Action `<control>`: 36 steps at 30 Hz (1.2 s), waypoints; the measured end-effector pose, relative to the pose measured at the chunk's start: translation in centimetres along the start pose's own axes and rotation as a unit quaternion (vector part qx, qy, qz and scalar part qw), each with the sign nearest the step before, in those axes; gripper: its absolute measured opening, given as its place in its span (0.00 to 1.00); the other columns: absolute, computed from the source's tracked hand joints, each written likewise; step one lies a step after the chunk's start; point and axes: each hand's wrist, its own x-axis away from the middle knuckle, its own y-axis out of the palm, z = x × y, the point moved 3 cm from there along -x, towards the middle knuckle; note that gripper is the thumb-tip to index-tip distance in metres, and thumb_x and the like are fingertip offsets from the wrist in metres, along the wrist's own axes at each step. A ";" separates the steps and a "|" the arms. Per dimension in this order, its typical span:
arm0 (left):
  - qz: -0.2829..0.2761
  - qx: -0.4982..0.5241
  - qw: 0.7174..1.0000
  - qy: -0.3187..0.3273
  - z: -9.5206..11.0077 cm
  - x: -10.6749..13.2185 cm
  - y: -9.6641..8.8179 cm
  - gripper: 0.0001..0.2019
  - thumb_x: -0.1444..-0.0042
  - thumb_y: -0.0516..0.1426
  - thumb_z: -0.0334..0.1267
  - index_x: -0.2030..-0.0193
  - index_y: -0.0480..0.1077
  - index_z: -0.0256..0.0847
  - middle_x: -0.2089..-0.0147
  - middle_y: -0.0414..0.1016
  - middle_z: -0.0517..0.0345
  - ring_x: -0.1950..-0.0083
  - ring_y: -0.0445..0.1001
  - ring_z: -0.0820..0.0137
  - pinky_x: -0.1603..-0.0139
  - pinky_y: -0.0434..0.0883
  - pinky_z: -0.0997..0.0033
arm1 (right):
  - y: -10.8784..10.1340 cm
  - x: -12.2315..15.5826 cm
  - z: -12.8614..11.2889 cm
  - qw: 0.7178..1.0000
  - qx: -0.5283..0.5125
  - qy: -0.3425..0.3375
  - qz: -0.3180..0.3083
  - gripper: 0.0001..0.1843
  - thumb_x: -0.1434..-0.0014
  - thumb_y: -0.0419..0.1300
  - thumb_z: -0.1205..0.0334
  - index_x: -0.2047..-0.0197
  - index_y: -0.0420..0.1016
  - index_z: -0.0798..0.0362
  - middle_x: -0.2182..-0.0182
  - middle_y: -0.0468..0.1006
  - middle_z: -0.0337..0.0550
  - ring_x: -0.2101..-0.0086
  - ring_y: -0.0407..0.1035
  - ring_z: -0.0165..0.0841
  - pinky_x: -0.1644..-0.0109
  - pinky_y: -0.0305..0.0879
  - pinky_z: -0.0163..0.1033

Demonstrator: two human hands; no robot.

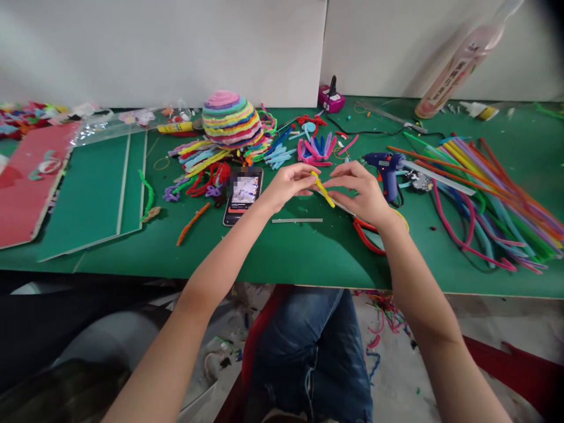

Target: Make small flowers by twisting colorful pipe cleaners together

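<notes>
A short, folded piece of yellow pipe cleaner [326,192] is pinched between the thumb and fingers of my left hand [285,187], above the table. Close by on its right, my right hand [365,191] has its fingers curved and apart, with nothing visible between them. Whether a fingertip touches the yellow piece I cannot tell. Beneath the right wrist lie red-handled scissors [366,239], partly hidden. A phone [242,198] with a lit screen rests under my left forearm. Below the hands there is a thin pale stick [297,221].
A blue glue gun [388,170] lies beyond my right hand, beside a pile of long pipe cleaners [497,205]. A striped, coiled dome [231,120] stands at the back among short coloured pieces. A tall bottle [462,67] leans right; green boards [94,197] lie left.
</notes>
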 end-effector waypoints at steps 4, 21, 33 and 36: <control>0.039 -0.008 0.999 -0.011 -0.2 -0.1 -0.4 0.10 0.49 0.62 0.39 0.61 0.71 0.39 0.66 0.77 0.58 0.67 0.77 0.76 0.74 0.65 0.82 | 0.5 0.0 -0.1 1.000 0.010 -0.014 -0.023 0.09 0.40 0.57 0.60 0.61 0.79 0.46 0.63 0.72 0.43 0.65 0.68 0.30 0.61 0.68 0.39; 0.009 0.150 0.974 -0.169 -0.3 -0.2 -0.8 0.06 0.50 0.62 0.28 0.69 0.68 0.37 0.72 0.74 0.62 0.72 0.76 0.79 0.80 0.59 0.83 | 0.1 -0.1 -1.3 0.987 -0.088 0.004 -0.137 0.14 0.36 0.53 0.58 0.51 0.76 0.47 0.60 0.80 0.45 0.58 0.71 0.32 0.54 0.68 0.42; -0.016 0.129 0.973 -0.191 -0.5 -0.1 -0.8 0.07 0.53 0.64 0.29 0.71 0.69 0.35 0.74 0.74 0.60 0.73 0.76 0.78 0.83 0.55 0.84 | 0.7 0.1 -1.2 0.983 -0.093 -0.034 -0.154 0.12 0.39 0.56 0.63 0.55 0.78 0.49 0.64 0.81 0.44 0.60 0.72 0.33 0.57 0.69 0.41; -0.015 0.115 0.973 -0.200 -0.5 -0.1 -0.9 0.07 0.52 0.64 0.29 0.70 0.69 0.35 0.76 0.73 0.61 0.74 0.76 0.78 0.84 0.52 0.84 | 0.6 0.0 -1.3 0.984 -0.078 -0.049 -0.151 0.11 0.39 0.56 0.64 0.56 0.79 0.49 0.65 0.81 0.44 0.61 0.72 0.33 0.58 0.69 0.40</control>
